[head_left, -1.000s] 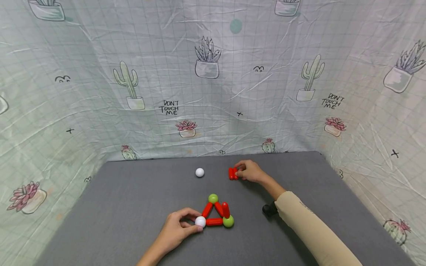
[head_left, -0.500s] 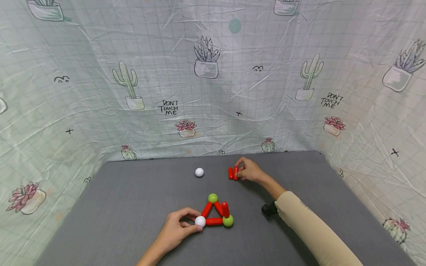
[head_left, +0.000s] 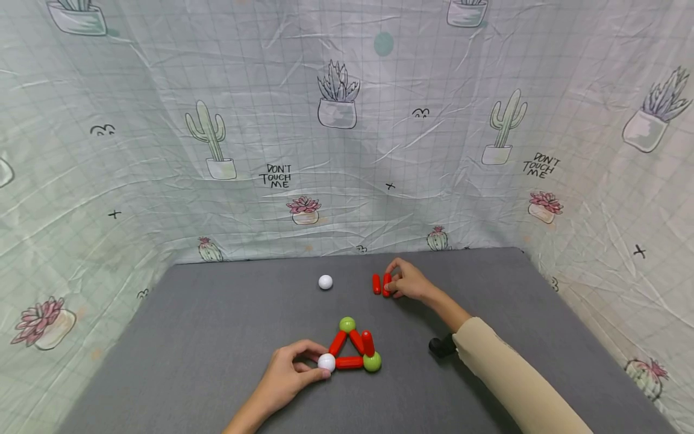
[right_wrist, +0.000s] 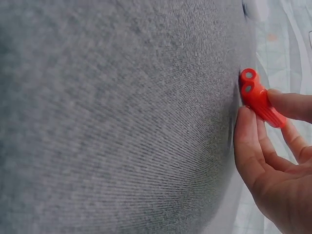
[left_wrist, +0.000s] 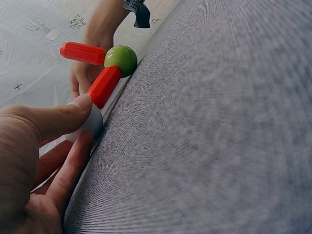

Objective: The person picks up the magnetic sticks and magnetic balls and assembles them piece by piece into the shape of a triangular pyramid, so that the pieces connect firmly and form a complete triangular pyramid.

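Observation:
My left hand [head_left: 287, 371] holds a white ball [head_left: 326, 363] between thumb and fingers. That ball is one corner of a flat triangle of red rods, with a green ball [head_left: 347, 325] at the far corner and another green ball [head_left: 372, 361] at the right. From the right ball a further red rod [head_left: 368, 342] rises upward. Farther back, my right hand [head_left: 410, 282] pinches a red magnetic rod [head_left: 387, 280]. Silver discs show in the rod ends in the right wrist view. A second loose red rod [head_left: 376, 284] lies just left of it.
A loose white ball [head_left: 325, 282] sits at the back of the grey table [head_left: 244, 313]. Near the right sleeve [head_left: 504, 367] is a black object [head_left: 441, 346], partly hidden by the cuff. A printed cloth [head_left: 244, 223] hangs behind the table and along both sides.
The rod in my right hand has moved slightly right, opening a gap from the other loose rod, which it lay against before. My left hand stays on the white ball.

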The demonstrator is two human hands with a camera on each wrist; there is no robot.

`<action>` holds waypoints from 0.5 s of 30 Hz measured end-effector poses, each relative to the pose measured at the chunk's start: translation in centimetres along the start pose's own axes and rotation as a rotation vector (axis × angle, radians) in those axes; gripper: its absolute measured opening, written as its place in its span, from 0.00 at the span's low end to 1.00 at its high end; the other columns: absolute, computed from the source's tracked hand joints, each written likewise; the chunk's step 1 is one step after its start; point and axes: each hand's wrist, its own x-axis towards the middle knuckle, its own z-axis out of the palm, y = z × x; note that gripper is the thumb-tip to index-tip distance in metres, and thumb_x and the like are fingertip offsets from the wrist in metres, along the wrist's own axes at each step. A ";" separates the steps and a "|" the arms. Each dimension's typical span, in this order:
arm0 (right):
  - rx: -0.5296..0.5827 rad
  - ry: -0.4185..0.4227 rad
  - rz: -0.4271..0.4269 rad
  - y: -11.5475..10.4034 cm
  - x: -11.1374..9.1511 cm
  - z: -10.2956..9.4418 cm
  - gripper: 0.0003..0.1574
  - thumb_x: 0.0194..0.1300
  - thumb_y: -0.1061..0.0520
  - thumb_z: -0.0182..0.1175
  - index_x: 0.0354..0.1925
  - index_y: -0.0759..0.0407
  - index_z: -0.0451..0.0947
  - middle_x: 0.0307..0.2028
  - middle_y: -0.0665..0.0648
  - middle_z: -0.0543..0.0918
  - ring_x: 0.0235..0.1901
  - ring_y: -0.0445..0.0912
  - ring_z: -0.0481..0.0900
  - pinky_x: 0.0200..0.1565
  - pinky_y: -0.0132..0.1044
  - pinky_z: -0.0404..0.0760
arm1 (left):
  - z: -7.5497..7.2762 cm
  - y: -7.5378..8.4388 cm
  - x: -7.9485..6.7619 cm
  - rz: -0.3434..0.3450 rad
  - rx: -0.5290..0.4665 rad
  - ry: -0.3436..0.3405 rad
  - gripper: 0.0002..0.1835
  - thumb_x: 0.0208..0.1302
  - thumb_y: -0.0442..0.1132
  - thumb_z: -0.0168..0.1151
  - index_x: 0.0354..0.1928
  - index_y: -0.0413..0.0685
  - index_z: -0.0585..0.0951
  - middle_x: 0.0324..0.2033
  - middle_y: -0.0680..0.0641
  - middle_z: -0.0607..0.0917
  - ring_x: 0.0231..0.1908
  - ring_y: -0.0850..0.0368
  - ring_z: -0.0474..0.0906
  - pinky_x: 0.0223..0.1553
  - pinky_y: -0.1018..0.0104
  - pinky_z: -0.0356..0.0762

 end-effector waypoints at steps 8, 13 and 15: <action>0.002 -0.001 -0.018 -0.8 -1.2 0.0 0.22 0.68 0.65 0.66 0.56 0.64 0.70 0.27 0.56 0.77 0.29 0.50 0.82 0.41 0.45 0.89 | -0.1 0.0 0.2 -0.001 -0.009 0.000 0.19 0.54 0.41 0.81 0.48 0.50 0.87 0.41 0.43 0.88 0.31 0.62 0.86 0.35 0.70 0.86; 0.008 -0.029 -0.064 -1.8 -2.0 0.6 0.24 0.67 0.66 0.66 0.58 0.67 0.71 0.30 0.58 0.79 0.30 0.49 0.81 0.43 0.48 0.89 | -0.2 -0.1 0.2 0.011 -0.010 0.000 0.19 0.54 0.41 0.81 0.48 0.50 0.87 0.41 0.43 0.88 0.32 0.63 0.86 0.35 0.69 0.86; 0.010 -0.044 -0.083 -2.2 -2.2 0.9 0.24 0.66 0.66 0.67 0.58 0.67 0.71 0.30 0.59 0.80 0.30 0.49 0.82 0.43 0.49 0.89 | -0.3 -0.1 0.3 0.011 -0.012 -0.003 0.19 0.54 0.41 0.81 0.48 0.50 0.87 0.41 0.43 0.88 0.31 0.62 0.86 0.35 0.69 0.86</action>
